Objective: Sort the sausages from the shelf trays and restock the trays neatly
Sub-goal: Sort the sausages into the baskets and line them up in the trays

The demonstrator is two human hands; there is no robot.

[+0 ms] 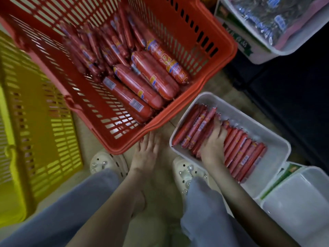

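White tray (277, 139): rectangular, shallow, set on the floor just beside the red basket (226, 50). Thin red sausages (245, 157) are laid in it side by side in a slanted row; those at the left end are skewed. Thick sausages (151, 82) are piled in the basket's near corner, with loose thin sausages (106, 47) heaped behind them.

Dim beige tiled floor (85, 136)

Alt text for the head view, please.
The right hand presses on thin red sausages lined up in a white tray on the floor. The left hand hangs open beside a red basket of thick and thin sausages; a yellow basket stands at left.
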